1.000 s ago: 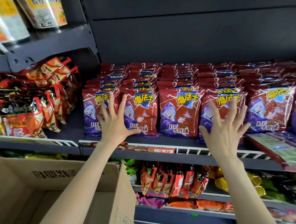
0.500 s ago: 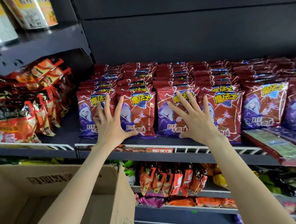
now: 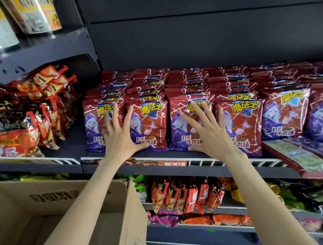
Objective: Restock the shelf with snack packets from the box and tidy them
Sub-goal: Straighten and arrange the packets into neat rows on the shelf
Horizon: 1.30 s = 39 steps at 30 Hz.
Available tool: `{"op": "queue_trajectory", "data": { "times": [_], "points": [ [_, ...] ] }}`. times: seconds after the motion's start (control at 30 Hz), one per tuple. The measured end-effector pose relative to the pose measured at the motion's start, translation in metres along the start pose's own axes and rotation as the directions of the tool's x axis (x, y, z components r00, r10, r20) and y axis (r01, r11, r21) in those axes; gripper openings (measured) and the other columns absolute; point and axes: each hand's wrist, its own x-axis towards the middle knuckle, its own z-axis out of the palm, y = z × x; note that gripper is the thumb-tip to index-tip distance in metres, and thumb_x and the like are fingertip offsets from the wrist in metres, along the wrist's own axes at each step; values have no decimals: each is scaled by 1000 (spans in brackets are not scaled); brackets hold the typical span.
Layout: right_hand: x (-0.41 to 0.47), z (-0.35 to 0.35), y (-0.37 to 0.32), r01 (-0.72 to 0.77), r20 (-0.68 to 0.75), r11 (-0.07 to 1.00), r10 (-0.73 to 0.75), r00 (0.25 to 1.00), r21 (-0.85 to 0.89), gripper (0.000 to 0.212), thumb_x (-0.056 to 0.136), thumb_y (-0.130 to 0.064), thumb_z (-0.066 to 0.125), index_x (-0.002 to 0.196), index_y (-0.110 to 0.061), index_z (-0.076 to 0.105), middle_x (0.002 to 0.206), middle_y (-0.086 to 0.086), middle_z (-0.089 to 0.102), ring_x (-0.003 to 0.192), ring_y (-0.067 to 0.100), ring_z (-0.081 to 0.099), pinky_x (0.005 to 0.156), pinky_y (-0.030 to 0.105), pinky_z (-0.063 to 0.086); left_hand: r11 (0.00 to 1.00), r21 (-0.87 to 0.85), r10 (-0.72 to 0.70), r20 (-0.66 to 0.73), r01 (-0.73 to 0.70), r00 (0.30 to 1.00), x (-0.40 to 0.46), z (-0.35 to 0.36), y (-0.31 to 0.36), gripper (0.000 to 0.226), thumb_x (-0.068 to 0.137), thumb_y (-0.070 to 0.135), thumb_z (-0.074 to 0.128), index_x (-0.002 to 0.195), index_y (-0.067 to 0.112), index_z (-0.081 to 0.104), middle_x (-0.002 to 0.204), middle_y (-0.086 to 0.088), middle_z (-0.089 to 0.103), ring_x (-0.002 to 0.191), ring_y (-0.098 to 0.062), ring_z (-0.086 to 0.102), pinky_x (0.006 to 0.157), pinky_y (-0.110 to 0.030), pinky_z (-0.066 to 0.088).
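Box: nearest to us, at lower left, we see an open cardboard box with printed characters on its far flap; its inside is only partly in view.
Left arm: it reaches up over the box toward the shelf.
Left hand: we see the left hand laid flat, its fingers spread wide, against the fronts of the first packet and the second packet; the thumb lies along the base of the second packet.
Right hand: the right hand is likewise flat with spread fingers, pressed on the third packet and reaching toward the fourth packet; neither hand holds anything.
Shelf: the dark shelf carries a white slotted front rail and a red price tag reading 3.0.
Packets: we see the red and purple snack packets standing upright in rows, front to back, across the shelf.
Fallen packet: at right, one packet lies flat, back side up, over the shelf's front edge.
Left bay: orange and black packets lean in rows beside the red ones.
Lower shelves: we see mixed packets in red, orange, purple and green.
Upper shelf: at far upper left stand pale pouches.
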Motion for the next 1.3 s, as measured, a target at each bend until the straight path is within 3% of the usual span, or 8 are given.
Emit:
{"op": "queue_trajectory", "data": {
  "times": [0.17, 0.27, 0.43, 0.6, 0.8, 0.9, 1.07, 1.3],
  "points": [
    [-41, -5, 14, -345, -230, 925, 375, 898, 161, 74, 79, -34, 71, 144, -28, 35, 156, 12, 19, 143, 39, 12, 108, 66, 10, 999, -34, 16, -87, -19, 996, -2, 2, 7, 120, 58, 71, 70, 149, 35, 1, 157, -8, -10, 143, -39, 0, 103, -65, 25],
    [-52, -4, 25, -544, -122, 821, 566, 816, 171, 77, 81, -21, 73, 146, -24, 32, 154, 20, 17, 139, 47, 15, 102, 67, 29, 992, -97, 58, -241, -84, 969, -5, 0, 21, 92, 73, 58, 67, 147, 27, 23, 157, -13, 7, 142, -37, 9, 108, -61, 23],
    [-48, -8, 34, -514, -2, 840, 522, 853, 172, 81, 85, -28, 68, 150, -28, 20, 157, 17, 3, 142, 44, 4, 105, 65, 27, 897, -195, 285, -428, -396, 858, -10, -2, 83, 53, 83, 38, 58, 131, 20, 46, 146, -9, 35, 138, -30, 27, 111, -48, 28],
    [-104, -57, 33, -276, -276, 896, 379, 883, 348, 56, 89, -26, 64, 141, -24, 41, 156, 7, 16, 144, 29, 12, 111, 43, 25, 672, -398, 472, -421, -625, 775, -32, 0, 167, 37, 87, 30, 59, 123, 19, 54, 132, 0, 52, 128, -16, 41, 110, -31, 28],
    [-231, -109, 102, -421, -623, 846, 527, 577, 326, 24, 88, -2, 53, 109, 0, 65, 118, 10, 58, 107, 31, 54, 98, 34, 38, 431, -513, 809, -146, -743, 570, -77, 9, 264, 83, 71, 67, 64, 139, 30, 33, 142, 4, 32, 135, -14, 27, 112, -32, 16],
    [-274, -95, 149, -602, -590, 725, 659, 467, 333, 30, 85, 0, 53, 114, 0, 62, 116, 17, 59, 104, 39, 52, 99, 26, 32, 512, -427, 781, -131, -746, 610, -90, 25, 305, 79, 71, 55, 73, 135, 30, 35, 139, 0, 36, 130, -17, 31, 110, -34, 22],
    [-277, -76, 213, -635, -363, 764, 627, 689, 114, 72, 73, -9, 77, 137, -18, 45, 148, 14, 30, 132, 39, 26, 105, 52, 23, 586, -467, 607, -289, -663, 740, -86, 30, 337, 47, 70, 13, 81, 113, 23, 63, 110, 5, 66, 104, -14, 59, 91, -36, 50],
    [-216, -103, 290, -404, -380, 899, 437, 815, 167, 29, 88, -13, 62, 115, -10, 57, 119, 13, 56, 113, 39, 46, 89, 50, 38, 496, -811, 321, -160, -310, 933, -36, 0, 363, 43, 77, 16, 76, 110, 36, 58, 103, 18, 64, 97, 14, 56, 96, -17, 42]
  ]
}}
